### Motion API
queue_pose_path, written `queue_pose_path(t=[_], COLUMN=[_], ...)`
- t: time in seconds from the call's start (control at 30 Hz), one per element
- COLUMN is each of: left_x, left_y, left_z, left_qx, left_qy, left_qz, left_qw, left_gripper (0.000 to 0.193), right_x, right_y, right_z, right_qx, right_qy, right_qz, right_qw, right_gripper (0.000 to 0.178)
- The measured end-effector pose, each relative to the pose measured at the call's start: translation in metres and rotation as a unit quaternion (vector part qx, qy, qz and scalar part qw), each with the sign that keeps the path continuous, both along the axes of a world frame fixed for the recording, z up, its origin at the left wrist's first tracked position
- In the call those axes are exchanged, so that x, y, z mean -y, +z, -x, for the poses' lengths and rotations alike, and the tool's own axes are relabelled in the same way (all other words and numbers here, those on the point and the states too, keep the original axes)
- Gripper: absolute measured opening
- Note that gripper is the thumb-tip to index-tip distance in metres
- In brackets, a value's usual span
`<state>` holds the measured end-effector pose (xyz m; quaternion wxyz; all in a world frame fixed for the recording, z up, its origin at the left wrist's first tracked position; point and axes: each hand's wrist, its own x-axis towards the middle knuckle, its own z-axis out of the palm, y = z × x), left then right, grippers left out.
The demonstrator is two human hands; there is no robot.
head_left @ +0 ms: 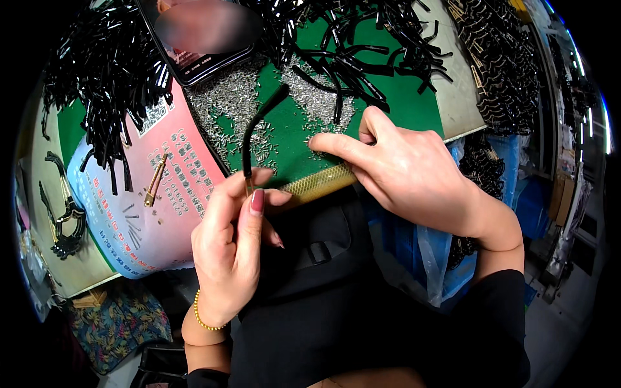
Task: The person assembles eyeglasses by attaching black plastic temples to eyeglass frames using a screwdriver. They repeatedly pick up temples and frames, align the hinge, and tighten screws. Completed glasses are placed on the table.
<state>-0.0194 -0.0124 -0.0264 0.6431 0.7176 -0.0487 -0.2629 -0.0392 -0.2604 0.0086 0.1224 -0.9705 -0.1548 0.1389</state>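
My left hand (226,249) pinches an eyeglass temple (252,132) between thumb and fingers. The temple stands nearly upright, with its curved black tip upward and its thin gold metal end at my fingertips. My right hand (407,171) is palm down over the green mat (294,155). One of its fingers stretches left, its tip at the lower edge of a heap of tiny silver screw-like metal pieces (317,107). The other right fingers are bent or partly hidden, and nothing shows held there. Another heap of such pieces (233,107) spreads left of the temple.
Black temples pile up at the back left (107,58) and back right (362,45). A phone (200,68) leans behind the pieces. A printed pink-and-blue sheet (152,207) bears loose metal parts. More temples (498,64) lie far right. Yellow mesh (320,183) lines the front edge.
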Motion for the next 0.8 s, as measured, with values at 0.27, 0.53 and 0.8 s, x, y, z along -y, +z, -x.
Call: queue_pose_path(t=[0.27,0.53,0.8], left_x=[0.007,0.01,0.005], left_y=[-0.004,-0.017,-0.032], left_z=[-0.004,0.0,-0.004], left_qx=[0.047,0.174,0.499], left_qy=[0.001,-0.008,-0.033], left_qz=[-0.048,-0.1,-0.17], left_qw=[0.998,0.98,0.849], left_gripper=[0.019,0.02,0.034], right_x=[-0.009,-0.023,-0.029], right_y=[0.006,0.031,0.026], right_z=[-0.012,-0.029,-0.013], right_qx=[-0.2,-0.481,-0.32], right_qy=[-0.051,-0.236,-0.132], right_qz=[-0.249,-0.395,-0.376], right_qw=[0.946,0.746,0.86], right_gripper=[0.05,0.049,0.049])
